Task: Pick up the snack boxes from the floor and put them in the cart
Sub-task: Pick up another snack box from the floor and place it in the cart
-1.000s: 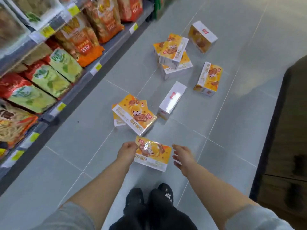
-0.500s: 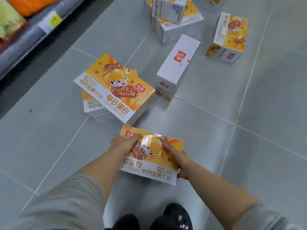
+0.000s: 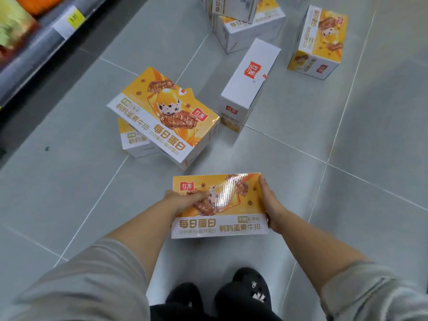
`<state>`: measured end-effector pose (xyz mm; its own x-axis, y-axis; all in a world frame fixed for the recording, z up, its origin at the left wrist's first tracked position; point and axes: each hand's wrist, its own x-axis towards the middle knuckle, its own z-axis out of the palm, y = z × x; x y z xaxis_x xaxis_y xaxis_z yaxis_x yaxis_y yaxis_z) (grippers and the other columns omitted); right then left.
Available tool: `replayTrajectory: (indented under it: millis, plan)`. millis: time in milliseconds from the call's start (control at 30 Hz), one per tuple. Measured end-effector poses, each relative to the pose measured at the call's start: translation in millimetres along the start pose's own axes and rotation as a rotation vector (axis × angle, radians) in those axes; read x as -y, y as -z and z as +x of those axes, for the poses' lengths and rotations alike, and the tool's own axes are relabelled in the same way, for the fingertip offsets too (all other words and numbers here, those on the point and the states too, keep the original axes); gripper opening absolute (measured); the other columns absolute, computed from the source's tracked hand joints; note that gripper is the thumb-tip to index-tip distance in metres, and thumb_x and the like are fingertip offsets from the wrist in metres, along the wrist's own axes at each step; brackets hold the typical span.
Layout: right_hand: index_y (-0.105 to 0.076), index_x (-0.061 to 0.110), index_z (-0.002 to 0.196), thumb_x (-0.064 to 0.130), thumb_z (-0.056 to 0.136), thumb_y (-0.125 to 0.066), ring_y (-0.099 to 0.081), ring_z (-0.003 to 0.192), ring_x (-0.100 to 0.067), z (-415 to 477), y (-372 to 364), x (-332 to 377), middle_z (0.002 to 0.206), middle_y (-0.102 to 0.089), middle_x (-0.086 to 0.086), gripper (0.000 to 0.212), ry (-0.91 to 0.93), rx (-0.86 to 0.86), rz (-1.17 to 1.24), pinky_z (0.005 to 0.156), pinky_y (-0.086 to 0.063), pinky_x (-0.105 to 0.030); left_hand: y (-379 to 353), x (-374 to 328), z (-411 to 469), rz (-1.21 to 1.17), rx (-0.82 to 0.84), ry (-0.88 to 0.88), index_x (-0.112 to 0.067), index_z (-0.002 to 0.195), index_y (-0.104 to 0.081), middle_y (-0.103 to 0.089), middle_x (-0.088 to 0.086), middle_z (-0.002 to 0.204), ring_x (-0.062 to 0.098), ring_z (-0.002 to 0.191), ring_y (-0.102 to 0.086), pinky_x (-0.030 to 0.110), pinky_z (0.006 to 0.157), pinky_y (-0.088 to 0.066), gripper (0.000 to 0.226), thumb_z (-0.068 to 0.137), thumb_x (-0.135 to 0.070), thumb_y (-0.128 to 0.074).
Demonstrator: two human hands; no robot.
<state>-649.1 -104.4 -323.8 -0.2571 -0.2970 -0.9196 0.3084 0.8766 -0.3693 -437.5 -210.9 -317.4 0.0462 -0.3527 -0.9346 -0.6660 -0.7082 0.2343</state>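
Observation:
An orange-and-white snack box [image 3: 231,212] is held between both hands just above the grey floor, its printed face up. My left hand [image 3: 183,201] grips its left edge with the thumb across the top. My right hand [image 3: 271,208] clasps its right edge. Just beyond, a second box [image 3: 162,117] lies tilted on a third box [image 3: 134,141]. A white-sided box [image 3: 250,82] lies further right. Another box [image 3: 318,42] stands at the upper right, and a stacked pair [image 3: 245,22] lies at the top. The cart is out of view.
A store shelf edge with a yellow price tag [image 3: 69,20] runs along the upper left, with bagged goods above it. My black shoes [image 3: 243,293] stand on the tiles right below the held box. Grey tiled floor [image 3: 347,181] stretches to the right.
Both hands closed on the near box and lifted it, turning it square to me. The camera dipped lower and closer to the floor, so the shelf and far boxes slid out of view.

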Motion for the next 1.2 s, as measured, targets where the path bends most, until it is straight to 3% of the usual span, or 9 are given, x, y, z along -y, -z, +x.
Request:
replayTrajectory:
  millis: [67, 167, 333, 433, 600, 767, 900, 1000, 1200]
  plan:
    - [-0.051, 0.029, 0.122, 0.101, 0.043, -0.038, -0.067, 0.098, -0.027, -10.7, 11.4, -0.4, 0.113, -0.068, -0.002, 0.108, 0.045, -0.03, -0.035, 0.092, -0.048, -0.056, 2.4, 7.3, -14.3, -0.06, -0.021, -0.009, -0.017, 0.122, -0.045, -0.068, 0.01, 0.104, 0.028, 0.084, -0.07, 0.045, 0.078, -0.059, 0.118, 0.024, -0.067, -0.086]
    - [-0.048, 0.029, 0.114, 0.094, 0.049, -0.044, -0.064, 0.099, -0.025, -90.9, 16.2, 24.5, 0.113, -0.064, -0.003, 0.091, 0.039, -0.068, -0.128, 0.092, -0.049, -0.049, 14.5, 19.6, -68.2, -0.1, -0.031, 0.063, -0.018, 0.121, -0.045, -0.069, 0.01, 0.103, 0.03, 0.086, -0.071, 0.048, 0.084, -0.058, 0.129, 0.01, -0.073, -0.082]
    - [-0.043, 0.032, 0.115, 0.083, 0.072, -0.043, -0.063, 0.092, -0.022, -204.7, 18.7, 57.1, 0.108, -0.06, -0.001, 0.067, 0.05, -0.051, -0.139, 0.074, -0.051, -0.037, 45.0, 8.9, -207.5, -0.237, -0.073, 0.085, -0.015, 0.127, -0.029, -0.063, 0.013, 0.099, 0.03, 0.081, -0.068, 0.043, 0.076, -0.059, 0.104, 0.05, -0.054, -0.088]
    - [-0.043, 0.031, 0.114, 0.081, 0.072, -0.046, -0.067, 0.09, -0.025, -280.4, 9.8, 92.8, 0.106, -0.063, -0.003, 0.065, 0.117, -0.033, -0.164, 0.08, -0.056, -0.041, 80.7, 2.4, -286.4, -0.328, -0.1, 0.067, -0.014, 0.131, -0.03, -0.064, 0.013, 0.106, 0.029, 0.082, -0.069, 0.039, 0.069, -0.058, 0.108, 0.048, -0.056, -0.088]
    - [-0.041, 0.022, 0.12, 0.064, 0.082, -0.056, -0.065, 0.075, -0.016, -404.0, -15.5, 151.7, 0.091, -0.063, 0.001, 0.058, 0.267, -0.011, -0.171, 0.058, -0.048, -0.027, 148.1, -5.7, -414.6, -0.54, -0.203, -0.018, -0.009, 0.126, -0.035, -0.062, 0.009, 0.108, 0.023, 0.078, -0.064, 0.036, 0.072, -0.056, 0.099, 0.053, -0.051, -0.087]
    - [-0.047, 0.024, 0.118, 0.065, 0.066, -0.073, -0.067, 0.092, -0.017, -514.4, -48.0, 197.7, 0.115, -0.064, -0.003, 0.071, 0.425, 0.071, -0.124, 0.081, -0.055, -0.036, 213.7, -6.4, -529.4, -0.725, -0.299, -0.148, -0.017, 0.112, -0.042, -0.068, 0.006, 0.104, 0.026, 0.087, -0.071, 0.045, 0.083, -0.058, 0.101, 0.034, -0.065, -0.086]
    - [-0.05, 0.03, 0.112, 0.085, 0.038, -0.07, -0.065, 0.103, -0.025, -564.1, -71.1, 223.4, 0.116, -0.065, -0.005, 0.094, 0.523, 0.1, -0.191, 0.096, -0.05, -0.048, 251.6, 4.0, -586.1, -0.8, -0.388, -0.225, -0.016, 0.114, -0.05, -0.067, 0.003, 0.106, 0.024, 0.092, -0.067, 0.044, 0.087, -0.056, 0.094, 0.042, -0.068, -0.082]
    - [-0.05, 0.03, 0.114, 0.08, 0.044, -0.07, -0.066, 0.102, -0.027, -610.7, -88.7, 242.4, 0.116, -0.066, -0.006, 0.088, 0.608, 0.161, -0.244, 0.096, -0.051, -0.047, 274.6, 18.0, -615.5, -0.905, -0.375, -0.284, -0.022, 0.102, -0.054, -0.068, 0.004, 0.109, 0.027, 0.097, -0.068, 0.05, 0.089, -0.054, 0.094, 0.027, -0.072, -0.082]
    - [-0.043, 0.026, 0.116, 0.064, 0.073, -0.067, -0.065, 0.1, -0.026, -680.5, -124.5, 262.6, 0.115, -0.064, -0.007, 0.063, 0.772, 0.291, -0.343, 0.094, -0.051, -0.047, 300.3, 60.4, -661.4, -1.081, -0.49, -0.39, -0.026, 0.122, -0.056, -0.07, 0.0, 0.116, 0.025, 0.101, -0.068, 0.05, 0.09, -0.053, 0.116, 0.021, -0.075, -0.084]
